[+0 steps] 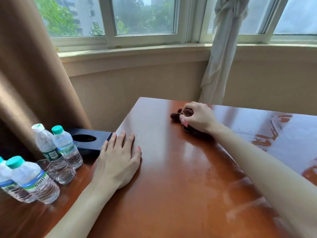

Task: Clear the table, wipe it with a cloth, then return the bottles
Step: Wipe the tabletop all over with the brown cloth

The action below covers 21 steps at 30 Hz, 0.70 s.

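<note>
Cloth: dark brown, bunched, lay on the far part of the table, held under your right hand. Right grip was clenched around the cloth, fingers curled over it and thumb tucked against its near side; only a small lobe of fabric showed past the fingertips on the left. Your right forearm stretched in from the lower right, across the glossy red-brown top. Wet streaks showed on the table surface to the right of that arm.

Your left hand lay flat on the table near its left edge, palm down, fingers straight and slightly spread: grip released, holding nothing.

Bottles: all stood off the table, on a lower wooden surface to its left. Two upright with teal caps sat near the camera, front bottle and edge bottle, the latter cut by the frame. Two more stood farther back, one tilted with a pale cap, one with a teal cap. A clear glass stood between the pairs. A dark box with a round hole sat just beyond your left fingertips. Brown curtain hung behind.
</note>
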Each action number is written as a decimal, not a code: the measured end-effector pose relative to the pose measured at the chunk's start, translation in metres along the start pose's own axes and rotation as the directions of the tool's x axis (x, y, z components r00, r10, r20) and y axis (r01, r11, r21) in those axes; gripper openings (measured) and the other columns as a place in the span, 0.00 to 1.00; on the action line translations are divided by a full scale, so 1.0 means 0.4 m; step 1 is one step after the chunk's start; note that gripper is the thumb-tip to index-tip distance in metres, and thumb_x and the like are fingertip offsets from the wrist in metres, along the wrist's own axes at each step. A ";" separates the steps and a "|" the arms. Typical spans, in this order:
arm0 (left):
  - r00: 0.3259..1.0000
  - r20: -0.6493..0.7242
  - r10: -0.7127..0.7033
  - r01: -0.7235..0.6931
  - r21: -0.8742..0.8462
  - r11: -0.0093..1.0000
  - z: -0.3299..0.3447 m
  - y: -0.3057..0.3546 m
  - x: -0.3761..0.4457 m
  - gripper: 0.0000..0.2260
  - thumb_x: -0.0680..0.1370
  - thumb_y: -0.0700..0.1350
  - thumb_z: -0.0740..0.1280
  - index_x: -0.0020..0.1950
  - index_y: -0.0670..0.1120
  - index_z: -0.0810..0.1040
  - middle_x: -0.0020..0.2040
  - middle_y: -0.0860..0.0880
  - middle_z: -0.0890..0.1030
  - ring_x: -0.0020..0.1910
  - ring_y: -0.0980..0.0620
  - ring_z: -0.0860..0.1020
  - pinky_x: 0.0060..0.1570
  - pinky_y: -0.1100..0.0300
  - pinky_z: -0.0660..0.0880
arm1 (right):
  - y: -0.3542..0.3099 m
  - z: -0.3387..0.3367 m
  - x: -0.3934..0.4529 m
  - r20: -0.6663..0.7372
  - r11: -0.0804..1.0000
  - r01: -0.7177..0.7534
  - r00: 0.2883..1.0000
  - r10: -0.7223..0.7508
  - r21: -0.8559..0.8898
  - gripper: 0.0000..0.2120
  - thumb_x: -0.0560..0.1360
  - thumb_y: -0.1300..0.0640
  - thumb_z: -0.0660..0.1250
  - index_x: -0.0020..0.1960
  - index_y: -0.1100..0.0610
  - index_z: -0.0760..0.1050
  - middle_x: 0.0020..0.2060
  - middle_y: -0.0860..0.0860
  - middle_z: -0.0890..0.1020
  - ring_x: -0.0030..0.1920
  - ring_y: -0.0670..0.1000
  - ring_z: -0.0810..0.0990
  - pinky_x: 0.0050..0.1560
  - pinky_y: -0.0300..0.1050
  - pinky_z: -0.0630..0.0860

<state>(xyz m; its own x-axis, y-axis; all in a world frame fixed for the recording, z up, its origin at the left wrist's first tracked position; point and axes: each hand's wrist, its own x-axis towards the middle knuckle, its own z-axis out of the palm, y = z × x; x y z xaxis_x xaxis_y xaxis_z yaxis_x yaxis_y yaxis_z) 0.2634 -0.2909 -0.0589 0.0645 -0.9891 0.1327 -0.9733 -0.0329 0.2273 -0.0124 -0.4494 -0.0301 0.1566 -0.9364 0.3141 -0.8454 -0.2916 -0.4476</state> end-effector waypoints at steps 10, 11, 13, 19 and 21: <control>1.000 -0.006 -0.027 0.027 -0.023 0.999 -0.016 0.014 -0.005 0.32 0.77 0.64 0.42 0.81 0.59 0.54 0.82 0.53 0.52 0.81 0.52 0.46 0.79 0.51 0.45 | -0.166 0.149 0.162 -0.067 0.986 -0.104 0.993 0.096 -0.128 0.10 0.71 0.43 0.67 0.45 0.49 0.79 0.49 0.52 0.81 0.55 0.60 0.76 0.49 0.49 0.70; 1.000 -0.002 -0.030 0.030 -0.022 0.999 -0.015 0.014 -0.006 0.32 0.77 0.64 0.42 0.81 0.58 0.53 0.82 0.54 0.51 0.81 0.52 0.46 0.79 0.51 0.44 | -0.219 0.174 0.142 -0.022 0.995 -0.008 1.000 0.006 -0.102 0.08 0.70 0.44 0.67 0.42 0.48 0.77 0.47 0.50 0.79 0.53 0.58 0.76 0.47 0.48 0.69; 0.999 -0.002 -0.042 0.042 -0.028 0.999 -0.011 0.013 -0.004 0.34 0.77 0.65 0.41 0.82 0.57 0.51 0.83 0.55 0.50 0.81 0.54 0.44 0.79 0.52 0.43 | -0.300 0.213 0.096 0.081 0.978 0.207 0.976 -0.204 -0.030 0.10 0.69 0.43 0.66 0.41 0.48 0.77 0.44 0.46 0.78 0.50 0.54 0.77 0.44 0.47 0.70; 0.998 -0.011 -0.060 0.060 -0.007 0.998 -0.007 0.007 0.000 0.35 0.77 0.66 0.41 0.83 0.55 0.49 0.82 0.57 0.48 0.80 0.57 0.42 0.79 0.55 0.41 | -0.250 0.231 0.247 0.080 0.993 0.115 0.990 -0.116 0.011 0.11 0.66 0.42 0.68 0.40 0.48 0.78 0.40 0.44 0.78 0.48 0.54 0.78 0.47 0.47 0.75; 0.998 -0.026 -0.064 0.064 -0.002 0.998 -0.007 0.010 0.004 0.35 0.76 0.66 0.41 0.82 0.56 0.48 0.82 0.58 0.47 0.80 0.58 0.41 0.78 0.57 0.39 | -0.237 0.251 0.318 0.028 0.997 0.060 0.998 -0.059 -0.057 0.13 0.65 0.41 0.68 0.42 0.49 0.79 0.43 0.48 0.81 0.51 0.58 0.79 0.46 0.47 0.71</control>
<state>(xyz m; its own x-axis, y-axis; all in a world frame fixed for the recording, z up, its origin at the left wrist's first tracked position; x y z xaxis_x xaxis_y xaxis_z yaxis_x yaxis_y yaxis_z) 0.2601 -0.2921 -0.0549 0.1319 -0.9809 0.1427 -0.9668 -0.0955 0.2372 0.1391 -0.5607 -0.0317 0.2202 -0.9226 0.3167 -0.8620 -0.3360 -0.3795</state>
